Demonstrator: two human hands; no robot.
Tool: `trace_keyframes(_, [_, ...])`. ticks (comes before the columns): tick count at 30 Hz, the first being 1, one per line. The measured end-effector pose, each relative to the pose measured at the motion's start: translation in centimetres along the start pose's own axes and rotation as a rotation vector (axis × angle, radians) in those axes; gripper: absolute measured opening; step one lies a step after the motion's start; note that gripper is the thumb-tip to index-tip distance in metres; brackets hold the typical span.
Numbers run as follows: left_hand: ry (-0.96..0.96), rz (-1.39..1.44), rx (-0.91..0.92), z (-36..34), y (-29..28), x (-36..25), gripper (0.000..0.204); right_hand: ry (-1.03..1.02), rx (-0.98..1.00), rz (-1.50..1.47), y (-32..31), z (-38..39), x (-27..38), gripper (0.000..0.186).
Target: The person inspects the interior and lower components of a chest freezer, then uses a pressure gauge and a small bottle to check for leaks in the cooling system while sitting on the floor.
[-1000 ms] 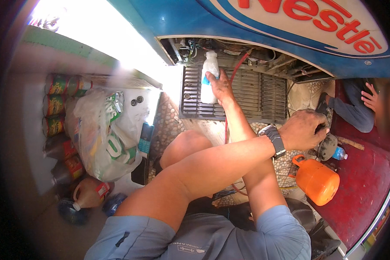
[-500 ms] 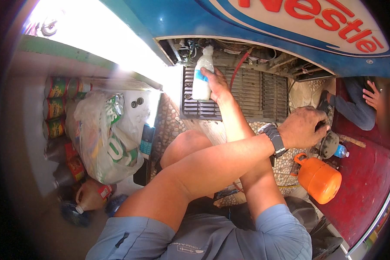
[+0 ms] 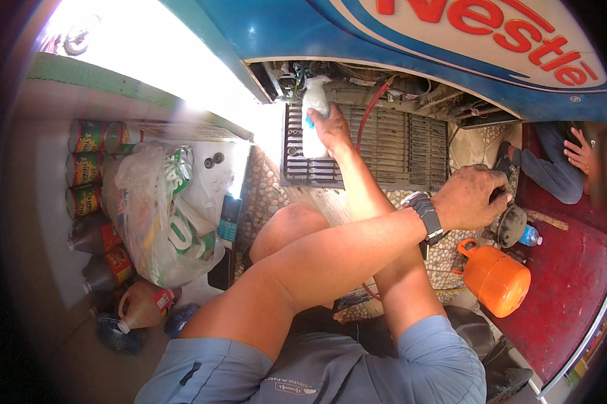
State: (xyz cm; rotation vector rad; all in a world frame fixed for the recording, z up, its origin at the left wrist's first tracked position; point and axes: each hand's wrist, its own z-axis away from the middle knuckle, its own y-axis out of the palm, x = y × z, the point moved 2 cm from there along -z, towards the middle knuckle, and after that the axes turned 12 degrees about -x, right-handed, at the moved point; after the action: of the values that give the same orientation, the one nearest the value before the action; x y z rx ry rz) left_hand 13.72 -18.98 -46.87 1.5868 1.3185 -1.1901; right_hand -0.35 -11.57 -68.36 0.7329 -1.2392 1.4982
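My arms cross, the left forearm lying over the right one. My right hand [image 3: 332, 129] reaches forward and grips a white plastic bottle [image 3: 315, 101] with a blue label, mostly under my fingers. The bottle is over the left part of a dusty black slatted grille [image 3: 398, 151], just before the open lower bay of a blue cabinet [image 3: 236, 27]. To the right is my left hand [image 3: 473, 197], wearing a black wristwatch [image 3: 425, 217]. Its dirty fingers are loosely curled and nothing shows in them. Below that hand sits a dark round object [image 3: 510, 227].
An orange gas cylinder [image 3: 495, 277] stands on the pebbled floor at the right, near a small water bottle [image 3: 530, 236]. Another person's hand [image 3: 578, 151] shows far right. At left are a filled plastic bag [image 3: 155, 215], a blue phone [image 3: 229, 219] and stacked cans [image 3: 84, 168]. A red hose [image 3: 373, 111] crosses the grille.
My right hand has shifted slightly, and the bottle's top has tipped a little to the left. More of the blue label is covered now. My left hand stays put.
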Motion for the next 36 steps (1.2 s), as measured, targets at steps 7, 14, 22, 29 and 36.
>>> trace_keyframes(7, [0.004, 0.052, -0.020, 0.0, 0.3, -0.4, 0.027, 0.131, 0.125, -0.012, -4.8, -1.6, 2.8, 0.062])
trace_keyframes(14, [0.004, 0.046, -0.008, -0.3, 0.5, -0.5, 0.028, 0.561, 0.567, -0.379, -8.5, -5.2, 2.5, 0.048])
trace_keyframes(22, [0.009, 0.055, -0.026, -0.9, -0.5, -1.0, 0.027, 0.196, 0.313, -0.015, -4.9, -5.7, -3.7, 0.074])
trace_keyframes(29, [-0.053, 0.018, -0.061, -0.9, -2.1, 0.2, 0.025, -0.171, -0.102, 0.332, -2.1, -2.8, -0.9, 0.058])
trace_keyframes(36, [-0.040, 0.048, -0.057, -1.1, -2.0, -0.1, 0.024, -0.192, -0.162, 0.341, -2.2, -2.0, -1.3, 0.053])
